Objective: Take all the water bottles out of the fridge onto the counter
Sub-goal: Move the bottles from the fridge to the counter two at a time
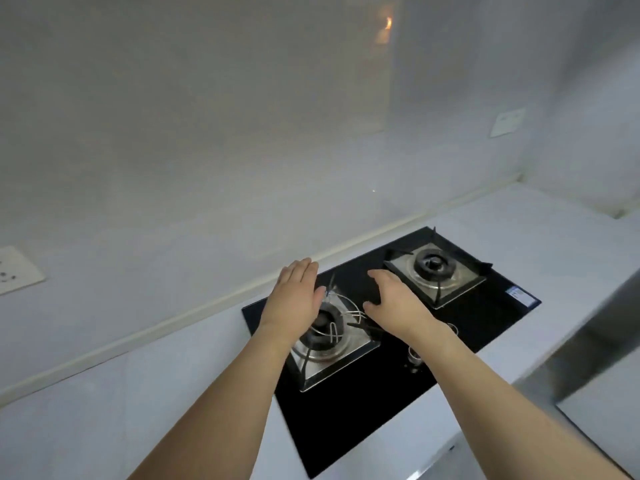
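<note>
- Head view: the left hand (297,296) and right hand (394,299) hover flat and empty, fingers straight, above the black gas hob (349,403) set into the white counter (104,410), probably just positioning before work begins.
- No fridge or water bottles show; the bare counter beside the hob suits setting bottles down.

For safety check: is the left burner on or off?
Off, as far as visible: no flame shows at the left burner under the open left hand.

A home kitchen: a black glass two-burner gas hob (346,410) set into a pale white surface (104,410), with a white wall socket (17,270).
</note>
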The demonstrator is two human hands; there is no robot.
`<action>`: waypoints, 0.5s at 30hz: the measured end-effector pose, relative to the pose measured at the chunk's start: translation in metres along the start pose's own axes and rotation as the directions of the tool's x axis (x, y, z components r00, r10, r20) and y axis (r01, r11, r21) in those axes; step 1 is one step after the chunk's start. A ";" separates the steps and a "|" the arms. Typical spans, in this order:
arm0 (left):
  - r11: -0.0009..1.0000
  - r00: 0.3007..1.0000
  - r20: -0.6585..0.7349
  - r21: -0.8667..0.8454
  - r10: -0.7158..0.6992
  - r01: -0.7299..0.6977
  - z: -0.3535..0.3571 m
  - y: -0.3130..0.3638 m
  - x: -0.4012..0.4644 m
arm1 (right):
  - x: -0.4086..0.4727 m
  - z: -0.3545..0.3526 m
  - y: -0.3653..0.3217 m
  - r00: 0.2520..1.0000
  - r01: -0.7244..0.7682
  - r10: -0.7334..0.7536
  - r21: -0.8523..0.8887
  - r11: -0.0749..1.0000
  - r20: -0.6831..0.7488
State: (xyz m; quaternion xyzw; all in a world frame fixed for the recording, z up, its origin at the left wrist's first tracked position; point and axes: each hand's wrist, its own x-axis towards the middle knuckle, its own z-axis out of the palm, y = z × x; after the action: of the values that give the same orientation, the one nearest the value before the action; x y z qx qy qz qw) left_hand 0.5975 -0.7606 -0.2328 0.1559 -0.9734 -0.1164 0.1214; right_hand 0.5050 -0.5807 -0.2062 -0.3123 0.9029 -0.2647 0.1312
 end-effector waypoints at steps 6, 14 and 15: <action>0.974 0.974 -0.004 -0.004 0.225 -0.225 0.026 0.140 0.046 | -0.043 -0.085 0.106 0.981 -0.133 0.133 0.007 0.991 -0.143; 0.879 0.879 -0.023 -0.012 0.475 -0.476 0.072 0.315 0.075 | -0.115 -0.172 0.243 0.915 -0.303 0.309 0.065 0.951 -0.258; 0.865 0.865 -0.022 -0.022 0.501 -0.502 0.080 0.340 0.078 | -0.127 -0.184 0.261 0.904 -0.323 0.329 0.067 0.944 -0.273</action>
State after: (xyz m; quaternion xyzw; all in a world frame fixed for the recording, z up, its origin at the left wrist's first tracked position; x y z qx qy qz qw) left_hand 0.4102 -0.4576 -0.2025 -0.1029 -0.9778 -0.0926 0.1572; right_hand 0.3998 -0.2539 -0.1914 -0.1150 0.9489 -0.2899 0.0476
